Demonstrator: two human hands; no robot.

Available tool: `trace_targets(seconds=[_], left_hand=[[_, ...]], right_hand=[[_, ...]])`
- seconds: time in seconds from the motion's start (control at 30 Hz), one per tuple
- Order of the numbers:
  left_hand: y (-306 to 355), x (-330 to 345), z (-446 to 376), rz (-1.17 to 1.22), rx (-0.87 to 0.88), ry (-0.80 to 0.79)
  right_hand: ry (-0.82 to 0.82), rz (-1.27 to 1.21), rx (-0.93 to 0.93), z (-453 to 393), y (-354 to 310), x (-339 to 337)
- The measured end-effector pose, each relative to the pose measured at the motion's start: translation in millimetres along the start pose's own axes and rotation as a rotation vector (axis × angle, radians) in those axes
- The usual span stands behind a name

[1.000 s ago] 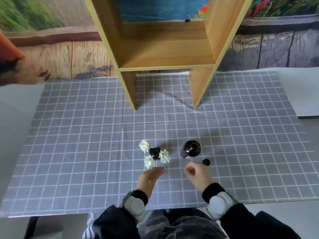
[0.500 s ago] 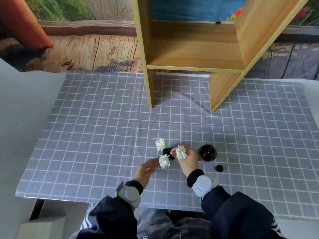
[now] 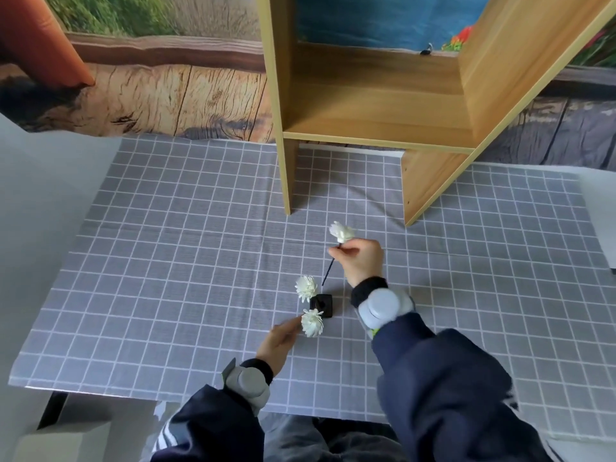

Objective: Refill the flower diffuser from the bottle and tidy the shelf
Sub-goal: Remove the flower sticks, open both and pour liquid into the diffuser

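A small black square diffuser (image 3: 322, 305) stands on the grey checked cloth (image 3: 166, 261), with two white flowers (image 3: 306, 287) left in it. My right hand (image 3: 360, 261) pinches the dark stem of a third white flower (image 3: 342, 232), lifted up and back with the stem's tip just above the diffuser. My left hand (image 3: 278, 340) reaches toward the diffuser's near side, fingertips by the nearest flower (image 3: 312, 322); contact with the diffuser is hidden. The dark bottle and its cap are hidden behind my right arm.
A wooden shelf unit (image 3: 376, 135) stands at the back of the cloth, its open lower compartment facing me. A printed backdrop (image 3: 150, 78) hangs behind. The table's near edge (image 3: 100, 393) runs just before my body.
My right hand has pulled one flower out of the diffuser and raised it back and to the right. The camera view shifted, so my right arm now covers the bottle and cap.
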State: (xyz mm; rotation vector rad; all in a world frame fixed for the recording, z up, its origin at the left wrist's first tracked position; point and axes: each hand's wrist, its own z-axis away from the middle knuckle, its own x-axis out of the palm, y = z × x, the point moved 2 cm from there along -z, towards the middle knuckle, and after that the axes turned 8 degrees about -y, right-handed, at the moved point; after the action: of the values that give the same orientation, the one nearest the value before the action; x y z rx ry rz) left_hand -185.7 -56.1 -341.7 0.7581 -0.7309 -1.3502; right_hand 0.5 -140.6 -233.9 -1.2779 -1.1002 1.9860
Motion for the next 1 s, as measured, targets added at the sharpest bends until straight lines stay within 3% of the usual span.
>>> trace_targets(seconds=[0.1,0.2,0.33,0.43,0.57,0.7,0.8,1.0], left_hand=[[3.0,2.5,0.5,-0.043,0.038,0.021],[7.4,1.9,5.6,-0.080,0.055,0.047],[0.7,-0.5,6.2,-0.122,0.100,0.053],[16.0,4.0,12.8,-0.111,0.040,0.099],[29.2,8.8,14.8,-0.124,0.095,0.106],[42.9,12.7,18.9,-0.105,0.152,0.093],[41.3,10.8,18.9,-0.087,0.061,0.120],[32.5,8.6,20.9,-0.186,-0.006,0.162]], right_hand=[[-0.172,0.143,0.148,-18.3,16.6,23.9],[-0.208,0.160,0.271,-11.9,36.7,34.0],[-0.189,0.016,0.168,20.1,51.6,33.0],[-0.311,-0.080,0.113,39.3,59.4,31.2],[-0.391,-0.063,0.050,44.6,59.9,29.4],[-0.412,-0.023,-0.017,42.2,57.3,29.2],[-0.427,-0.018,-0.021,43.1,54.5,29.9],[-0.217,-0.165,-0.021,20.1,23.7,18.5]])
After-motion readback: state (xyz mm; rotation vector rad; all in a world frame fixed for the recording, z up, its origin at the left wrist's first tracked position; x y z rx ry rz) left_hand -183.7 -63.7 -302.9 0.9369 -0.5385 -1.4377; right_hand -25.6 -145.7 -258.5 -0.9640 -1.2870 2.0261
